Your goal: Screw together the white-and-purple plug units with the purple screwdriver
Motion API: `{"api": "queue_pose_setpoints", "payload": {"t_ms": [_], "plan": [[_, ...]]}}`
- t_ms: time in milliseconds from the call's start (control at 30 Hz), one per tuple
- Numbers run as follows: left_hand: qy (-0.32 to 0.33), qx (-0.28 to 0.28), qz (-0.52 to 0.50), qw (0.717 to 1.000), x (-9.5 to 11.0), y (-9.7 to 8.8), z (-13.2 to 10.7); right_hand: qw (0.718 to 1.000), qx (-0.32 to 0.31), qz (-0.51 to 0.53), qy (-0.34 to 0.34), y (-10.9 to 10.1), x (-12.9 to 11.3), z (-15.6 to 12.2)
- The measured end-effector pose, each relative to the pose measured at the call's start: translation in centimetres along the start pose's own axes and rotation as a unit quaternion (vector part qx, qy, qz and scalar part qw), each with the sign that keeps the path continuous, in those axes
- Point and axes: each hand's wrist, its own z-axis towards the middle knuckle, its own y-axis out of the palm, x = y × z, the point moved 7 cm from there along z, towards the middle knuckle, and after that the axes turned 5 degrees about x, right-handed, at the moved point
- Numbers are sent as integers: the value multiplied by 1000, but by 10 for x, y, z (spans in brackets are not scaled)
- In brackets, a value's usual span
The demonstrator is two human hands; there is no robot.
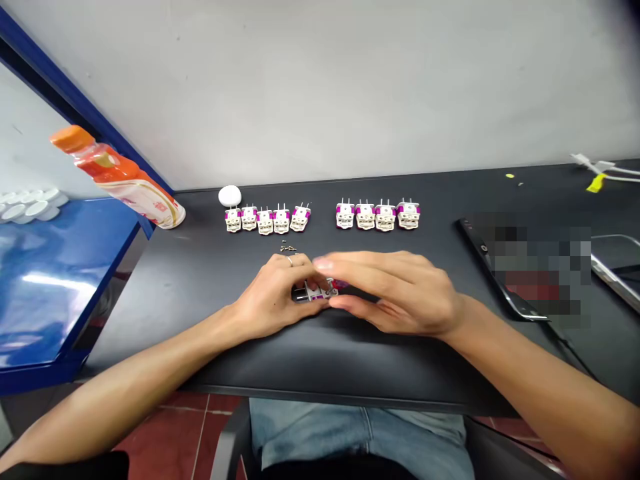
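A small white and purple plug adapter (pixel 316 292) lies on its side, low over the black table, with its metal pins pointing left. My left hand (pixel 275 293) is closed on it, thumb along the near side and fingers over the far side. From the right, my right hand (pixel 400 293) reaches around the adapter's other end, fingertips above and thumb below. A magenta part (pixel 340 284) shows between those fingers, and the rest is hidden behind them. Several small brass-coloured screws (pixel 288 249) lie just beyond my left hand.
Several similar plug adapters (pixel 265 221) stand in a row at the back, with a second group (pixel 385 217) to their right. Nearby are a white rounded object (pixel 230 195) and an orange-capped bottle (pixel 125 180). A phone (pixel 500 273) with a cable lies right.
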Motion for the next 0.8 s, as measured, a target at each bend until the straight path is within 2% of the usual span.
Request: {"api": "queue_pose_setpoints", "payload": {"t_ms": [67,200,233,367,433,600,700,800], "plan": [[-5,-8,1,1000,0,1,0,1000,-20,-1,4,4,0,1],[8,4,0,1000,2,-2,1,996,49,-70,-5,-4,-2,1],[9,6,-4,1000,2,-2,1,996,49,-71,-7,-4,-2,1],[-14,-9,-2,1000,0,0,0,999,-31,9,7,7,2,-1],[-17,-12,7,1000,-1,1,0,999,-29,18,19,7,2,-1],[9,-18,28,999,-3,2,0,998,32,-55,2,2,-6,-1],[70,-35,71,994,0,-2,3,997,64,-19,42,-5,2,0],[141,-48,116,982,12,-9,5,975,192,34,110,-31,20,0]]}}
